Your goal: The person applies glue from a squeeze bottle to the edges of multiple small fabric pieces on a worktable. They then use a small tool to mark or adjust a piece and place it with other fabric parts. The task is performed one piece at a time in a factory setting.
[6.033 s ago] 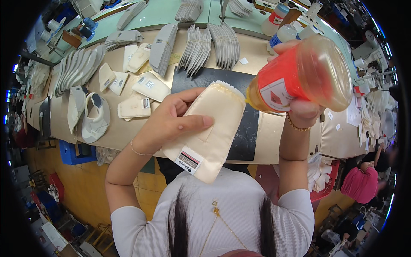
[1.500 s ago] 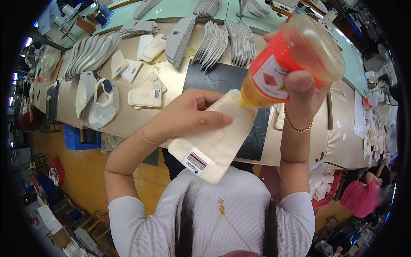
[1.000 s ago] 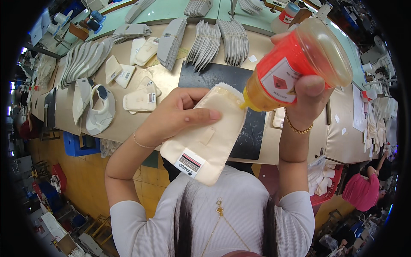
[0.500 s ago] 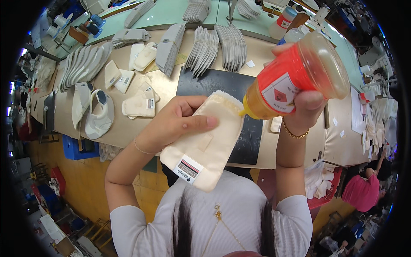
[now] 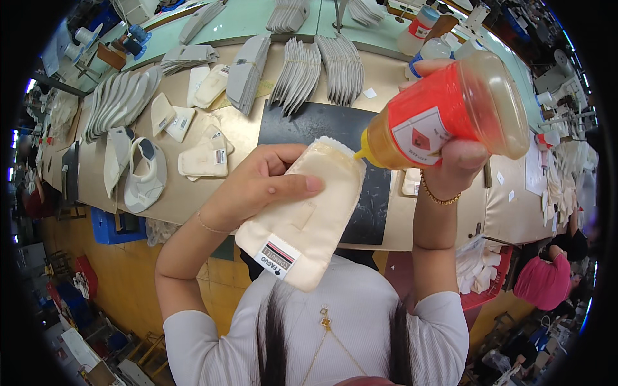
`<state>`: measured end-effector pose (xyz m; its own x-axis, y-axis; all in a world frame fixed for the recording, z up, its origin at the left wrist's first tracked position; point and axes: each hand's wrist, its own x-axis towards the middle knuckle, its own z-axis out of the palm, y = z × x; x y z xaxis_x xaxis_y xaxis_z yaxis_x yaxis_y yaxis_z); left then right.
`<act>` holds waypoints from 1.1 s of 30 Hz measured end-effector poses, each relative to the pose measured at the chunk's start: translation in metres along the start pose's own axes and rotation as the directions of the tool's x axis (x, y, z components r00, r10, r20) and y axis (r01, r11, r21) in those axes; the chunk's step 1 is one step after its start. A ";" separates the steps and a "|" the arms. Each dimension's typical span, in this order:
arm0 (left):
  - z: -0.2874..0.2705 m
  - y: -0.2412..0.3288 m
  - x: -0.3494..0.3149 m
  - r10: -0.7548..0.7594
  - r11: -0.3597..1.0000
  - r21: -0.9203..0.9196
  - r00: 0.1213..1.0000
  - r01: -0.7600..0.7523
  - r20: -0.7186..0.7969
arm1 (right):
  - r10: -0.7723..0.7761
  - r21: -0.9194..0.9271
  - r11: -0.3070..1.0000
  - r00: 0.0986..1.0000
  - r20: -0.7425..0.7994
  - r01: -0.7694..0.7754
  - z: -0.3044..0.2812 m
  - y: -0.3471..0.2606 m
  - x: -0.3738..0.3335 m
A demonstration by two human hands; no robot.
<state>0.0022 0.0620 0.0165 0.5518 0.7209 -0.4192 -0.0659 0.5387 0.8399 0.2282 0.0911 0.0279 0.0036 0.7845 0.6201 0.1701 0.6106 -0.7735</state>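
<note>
PADDED PIECE & BOTTLE: BOTH HANDS OCCUPIED, NOZZLE TIP CONTACT UNCONFIRMED

Your L hand grips the cream padded piece, thumb pressed flat on the upper face, fingers going round the L edge to the back. Your R hand is clasped round the squeeze bottle, tilted w/ its yellow nozzle at the piece's upper R edge.

Location: piece is held up in front of your chest, top end over the black mat, lower end w/ the sewn label nearest you.

Handling (judgement): piece looks light, soft & padded, prob. bends if held at one end only; satiny face may slip a bit & would mark easily. Best hold: mid-length by the side edge, approx. as now, thumb clear of the yellowish band at the top. Bottle looks thin-walled & squeezable, part-filled w/ amber liquid, so prob. moderate wt; hold round the red band, as a hard squeeze could overrun.

Not verifiable: L fingertips & back of piece hidden; most of R palm hidden behind bottle. Can't tell if nozzle tip touches the fabric or sits just beside it. Another pale piece on the table is partly covered by your R wrist. Outer rim of view dark, background detail too small to read.
</note>
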 end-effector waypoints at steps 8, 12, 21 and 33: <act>0.001 -0.001 0.000 -0.023 1.000 0.006 0.999 0.023 0.025 | 0.021 0.069 0.997 0.999 0.041 -0.024 0.002 -0.006 0.003; 0.004 -0.004 0.002 -0.020 1.000 0.019 0.996 0.018 0.088 | 0.021 0.069 0.997 0.999 0.038 -0.024 0.012 -0.015 0.009; 0.006 -0.007 0.004 0.000 0.999 0.042 0.995 -0.004 0.098 | -0.005 0.030 1.000 0.997 0.073 0.003 0.008 -0.004 0.007; 0.017 -0.010 0.025 0.013 1.000 0.008 0.997 -0.013 0.072 | 0.071 0.042 0.997 0.994 -0.084 -0.068 -0.056 0.009 -0.038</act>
<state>0.0305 0.0667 0.0032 0.6090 0.6946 -0.3829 -0.0667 0.5259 0.8479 0.2850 0.0610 0.0047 0.0981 0.8142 0.5722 0.1279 0.5599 -0.8186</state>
